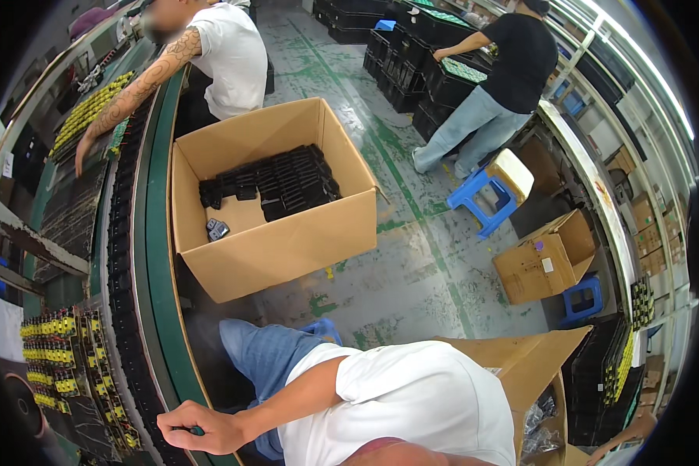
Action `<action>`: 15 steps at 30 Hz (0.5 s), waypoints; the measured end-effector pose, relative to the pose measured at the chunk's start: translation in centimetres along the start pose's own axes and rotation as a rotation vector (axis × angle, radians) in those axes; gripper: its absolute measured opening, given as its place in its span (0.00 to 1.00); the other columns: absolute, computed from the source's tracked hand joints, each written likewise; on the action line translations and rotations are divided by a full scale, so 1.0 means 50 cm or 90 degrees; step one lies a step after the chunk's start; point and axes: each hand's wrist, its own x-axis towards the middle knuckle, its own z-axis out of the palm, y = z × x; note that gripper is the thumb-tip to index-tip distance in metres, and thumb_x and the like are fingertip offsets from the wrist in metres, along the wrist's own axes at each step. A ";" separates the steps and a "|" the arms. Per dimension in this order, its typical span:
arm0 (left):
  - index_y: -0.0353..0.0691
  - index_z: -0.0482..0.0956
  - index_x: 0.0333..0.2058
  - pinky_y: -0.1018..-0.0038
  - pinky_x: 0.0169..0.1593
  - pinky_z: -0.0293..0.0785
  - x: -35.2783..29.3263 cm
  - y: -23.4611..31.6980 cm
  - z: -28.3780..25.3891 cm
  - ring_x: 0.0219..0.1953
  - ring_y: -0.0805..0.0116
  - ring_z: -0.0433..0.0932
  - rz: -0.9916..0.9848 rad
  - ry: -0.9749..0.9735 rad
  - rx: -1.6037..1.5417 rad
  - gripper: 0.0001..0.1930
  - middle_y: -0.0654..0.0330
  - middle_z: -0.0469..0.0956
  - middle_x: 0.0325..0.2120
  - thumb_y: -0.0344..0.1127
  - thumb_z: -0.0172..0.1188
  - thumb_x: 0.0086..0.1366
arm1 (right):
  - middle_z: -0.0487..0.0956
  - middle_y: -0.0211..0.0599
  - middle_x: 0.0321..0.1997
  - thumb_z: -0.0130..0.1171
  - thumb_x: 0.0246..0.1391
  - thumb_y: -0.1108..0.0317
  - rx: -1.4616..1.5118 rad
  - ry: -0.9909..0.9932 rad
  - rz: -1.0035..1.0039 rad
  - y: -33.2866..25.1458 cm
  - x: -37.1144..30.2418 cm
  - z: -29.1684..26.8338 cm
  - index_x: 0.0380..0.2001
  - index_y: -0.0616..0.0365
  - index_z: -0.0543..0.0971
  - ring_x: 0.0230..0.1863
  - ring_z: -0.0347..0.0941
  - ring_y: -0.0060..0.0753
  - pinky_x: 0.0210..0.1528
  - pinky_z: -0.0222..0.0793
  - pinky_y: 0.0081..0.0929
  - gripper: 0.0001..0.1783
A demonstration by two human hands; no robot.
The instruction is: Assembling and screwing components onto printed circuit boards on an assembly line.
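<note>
Left of the green rail [158, 256], yellow parts [50, 353] are laid. Over it, a small green piece [196, 429] is held by the right hand [212, 429], fingers curled closed; light grip, clear wrist advised. Left hand unseen, grip can't be told.

This looks like an electronics assembly workshop: a long green-edged production line [159, 194] runs beside racked yellow-and-black components [50, 349], black crates [400, 74] stand stacked with green circuit boards [464, 70] on top, shelves [660, 225] hold cartons, and green lines mark the worn grey floor [318, 85].
</note>
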 end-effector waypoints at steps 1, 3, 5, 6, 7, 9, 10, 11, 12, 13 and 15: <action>0.44 0.85 0.48 0.63 0.37 0.76 -0.001 0.000 0.000 0.34 0.54 0.80 -0.006 -0.003 -0.002 0.14 0.55 0.80 0.40 0.30 0.65 0.64 | 0.68 0.29 0.22 0.49 0.65 0.70 -0.003 -0.003 0.002 -0.002 -0.001 0.001 0.23 0.59 0.69 0.25 0.54 0.27 0.32 0.53 0.25 0.14; 0.43 0.85 0.48 0.63 0.37 0.77 -0.002 -0.001 0.000 0.35 0.54 0.80 -0.018 -0.009 -0.006 0.13 0.55 0.81 0.39 0.29 0.65 0.64 | 0.68 0.29 0.22 0.49 0.65 0.69 -0.009 -0.009 0.007 -0.005 -0.003 0.002 0.23 0.59 0.69 0.25 0.54 0.27 0.32 0.53 0.25 0.14; 0.43 0.85 0.48 0.63 0.38 0.77 -0.001 0.002 -0.003 0.35 0.54 0.80 -0.025 -0.016 -0.009 0.13 0.54 0.81 0.40 0.30 0.65 0.64 | 0.68 0.28 0.22 0.49 0.65 0.69 -0.013 -0.009 0.005 -0.008 -0.004 0.003 0.23 0.59 0.69 0.25 0.54 0.26 0.32 0.53 0.25 0.14; 0.43 0.86 0.48 0.63 0.38 0.77 0.000 0.003 -0.005 0.36 0.54 0.80 -0.033 -0.023 -0.012 0.13 0.54 0.81 0.40 0.30 0.65 0.65 | 0.68 0.28 0.22 0.49 0.65 0.69 -0.017 -0.008 0.003 -0.010 -0.004 0.003 0.24 0.59 0.69 0.25 0.54 0.26 0.32 0.53 0.25 0.14; 0.43 0.86 0.48 0.63 0.39 0.77 0.002 0.005 -0.008 0.37 0.53 0.80 -0.040 -0.030 -0.016 0.13 0.54 0.81 0.40 0.30 0.65 0.65 | 0.68 0.28 0.22 0.49 0.65 0.69 -0.021 -0.008 0.002 -0.012 -0.004 0.003 0.24 0.59 0.70 0.25 0.54 0.26 0.32 0.53 0.25 0.14; 0.43 0.86 0.48 0.63 0.40 0.77 0.003 0.008 -0.011 0.37 0.53 0.81 -0.049 -0.036 -0.020 0.13 0.53 0.82 0.40 0.30 0.64 0.65 | 0.68 0.28 0.22 0.49 0.65 0.69 -0.026 -0.010 0.000 -0.012 -0.005 0.006 0.24 0.59 0.70 0.25 0.54 0.26 0.32 0.53 0.25 0.14; 0.43 0.86 0.49 0.63 0.40 0.77 0.003 0.010 -0.012 0.38 0.53 0.81 -0.057 -0.044 -0.022 0.14 0.53 0.82 0.41 0.30 0.64 0.65 | 0.68 0.28 0.22 0.49 0.65 0.69 -0.029 -0.011 -0.001 -0.011 -0.005 0.007 0.24 0.59 0.70 0.25 0.54 0.26 0.32 0.53 0.25 0.14; 0.43 0.85 0.50 0.63 0.41 0.77 0.002 0.013 -0.014 0.38 0.52 0.81 -0.065 -0.053 -0.023 0.14 0.53 0.82 0.41 0.30 0.64 0.65 | 0.68 0.28 0.22 0.49 0.65 0.69 -0.031 -0.012 -0.003 -0.010 -0.006 0.008 0.24 0.59 0.70 0.25 0.54 0.26 0.32 0.53 0.25 0.14; 0.43 0.85 0.51 0.63 0.41 0.77 0.001 0.015 -0.016 0.39 0.52 0.81 -0.073 -0.062 -0.024 0.15 0.52 0.82 0.42 0.30 0.64 0.66 | 0.68 0.28 0.22 0.49 0.65 0.69 -0.033 -0.013 -0.005 -0.009 -0.006 0.010 0.24 0.59 0.70 0.24 0.54 0.26 0.32 0.53 0.25 0.13; 0.43 0.85 0.52 0.63 0.42 0.77 0.001 0.017 -0.017 0.39 0.52 0.81 -0.081 -0.070 -0.026 0.15 0.52 0.82 0.43 0.30 0.64 0.66 | 0.68 0.27 0.22 0.50 0.65 0.69 -0.035 -0.014 -0.006 -0.008 -0.006 0.012 0.24 0.58 0.70 0.24 0.54 0.26 0.32 0.53 0.25 0.13; 0.43 0.85 0.52 0.63 0.42 0.77 -0.002 0.019 -0.020 0.39 0.52 0.81 -0.076 -0.057 -0.024 0.16 0.52 0.82 0.42 0.30 0.64 0.66 | 0.68 0.27 0.22 0.50 0.65 0.69 -0.036 -0.020 -0.002 -0.010 -0.007 0.017 0.24 0.58 0.70 0.24 0.54 0.26 0.32 0.53 0.25 0.14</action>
